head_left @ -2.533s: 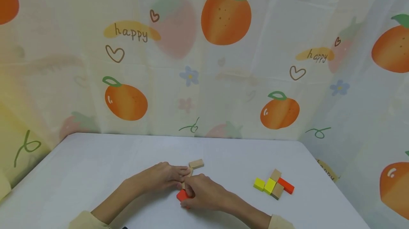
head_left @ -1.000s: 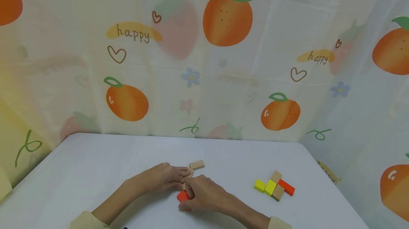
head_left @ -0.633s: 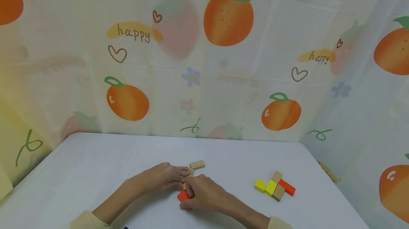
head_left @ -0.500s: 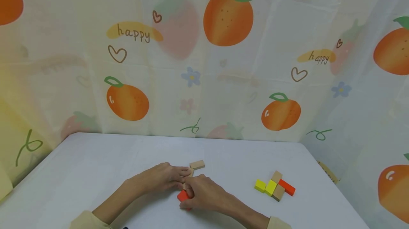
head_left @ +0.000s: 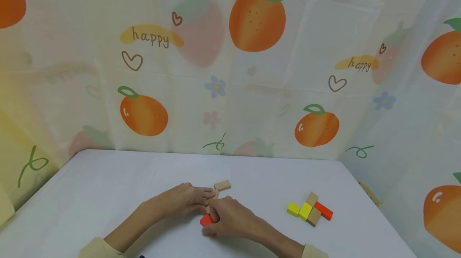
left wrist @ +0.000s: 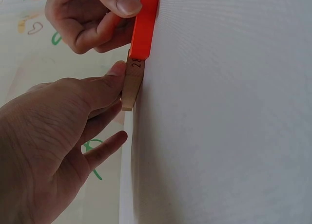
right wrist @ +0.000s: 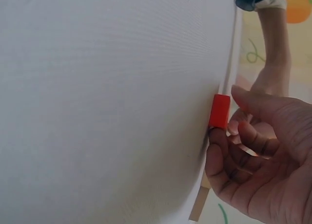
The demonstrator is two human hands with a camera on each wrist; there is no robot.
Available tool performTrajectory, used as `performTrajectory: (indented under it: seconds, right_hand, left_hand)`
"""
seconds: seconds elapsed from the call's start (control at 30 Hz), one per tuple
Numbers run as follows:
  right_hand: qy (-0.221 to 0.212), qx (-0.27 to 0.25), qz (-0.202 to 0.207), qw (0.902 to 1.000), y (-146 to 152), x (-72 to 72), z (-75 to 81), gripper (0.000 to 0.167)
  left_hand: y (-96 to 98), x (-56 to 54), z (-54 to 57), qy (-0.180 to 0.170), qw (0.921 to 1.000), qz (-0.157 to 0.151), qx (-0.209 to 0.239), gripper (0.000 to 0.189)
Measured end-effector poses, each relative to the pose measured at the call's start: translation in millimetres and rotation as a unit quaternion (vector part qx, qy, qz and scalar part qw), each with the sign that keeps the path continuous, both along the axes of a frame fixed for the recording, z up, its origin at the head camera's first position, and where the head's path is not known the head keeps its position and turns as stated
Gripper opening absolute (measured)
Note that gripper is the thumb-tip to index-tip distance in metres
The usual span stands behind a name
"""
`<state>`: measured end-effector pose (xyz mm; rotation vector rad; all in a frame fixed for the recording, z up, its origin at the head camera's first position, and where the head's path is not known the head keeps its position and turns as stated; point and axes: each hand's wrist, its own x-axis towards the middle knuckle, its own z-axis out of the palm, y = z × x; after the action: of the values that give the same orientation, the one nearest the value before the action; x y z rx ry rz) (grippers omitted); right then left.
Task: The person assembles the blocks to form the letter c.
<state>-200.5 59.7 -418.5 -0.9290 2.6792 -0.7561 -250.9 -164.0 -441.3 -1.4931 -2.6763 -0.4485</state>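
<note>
My left hand (head_left: 189, 199) lies over a row of wooden blocks on the table. In the left wrist view its thumb presses a wooden block (left wrist: 131, 87) with a printed mark, the fingers on the far side; its little finger stands away. My right hand (head_left: 232, 218) holds a red block (head_left: 205, 221) at the near end of the row, thumb at the near side and curled fingers at the other. The red block (left wrist: 145, 29) touches the marked wooden block. Another wooden block (head_left: 222, 185) lies at an angle at the row's far end. The hands hide much of the row.
On the right of the white table (head_left: 144, 170) lies a group of blocks: a yellow cube (head_left: 293, 209), a yellow block (head_left: 305, 211), two wooden blocks (head_left: 313, 217) and a red block (head_left: 323, 211). A fruit-print curtain (head_left: 252, 102) hangs behind the table.
My right thumb has shifted slightly to the left at the red block since the earliest frame. Over the last second both hands and the blocks look still.
</note>
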Motion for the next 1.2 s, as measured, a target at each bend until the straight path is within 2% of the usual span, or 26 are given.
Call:
performTrajectory:
  seconds: [0.13,0.27,0.4,0.53,0.77,1.03,1.13,1.2]
  right_hand:
    - [-0.02,-0.012,-0.013,0.9996,3.4,-1.9,1.4,0.036]
    - [-0.041,-0.026,-0.032,0.9983,11.9,-5.3,5.4,0.036]
    - [-0.038,-0.028,-0.039,0.9981,25.1,-9.3,14.0,0.036]
    - [-0.03,-0.032,-0.045,0.998,42.4,-13.7,24.6,0.032]
    - [-0.005,-0.041,-0.091,0.995,82.5,-19.3,41.3,0.027]
    - [0.024,-0.034,-0.118,0.9921,127.2,-20.5,41.1,0.025]
    - [0.036,-0.015,-0.138,0.9896,142.2,-21.6,42.3,0.022]
    - [0.06,0.013,-0.155,0.9861,152.3,-23.3,42.0,0.02]
  left_hand:
    - [0.0,0.0,0.6,0.001,1.0,-0.004,0.006,0.028]
    - [0.1,0.1,0.4,-0.017,0.9997,-0.005,0.014,0.03]
    - [0.6,-0.1,0.4,-0.014,0.9998,-0.006,0.011,0.033]
    - [0.7,-0.2,-0.3,0.003,0.9999,-0.008,0.006,0.033]
    - [1.0,-0.1,-0.8,-0.009,0.9999,-0.003,0.006,0.036]
    - [-0.9,-1.1,-4.0,0.031,0.9994,-0.013,0.005,0.035]
    - [-0.9,-1.5,-4.6,0.036,0.9992,-0.014,0.006,0.035]
    - [-0.6,-1.6,-4.3,0.04,0.999,-0.018,0.009,0.035]
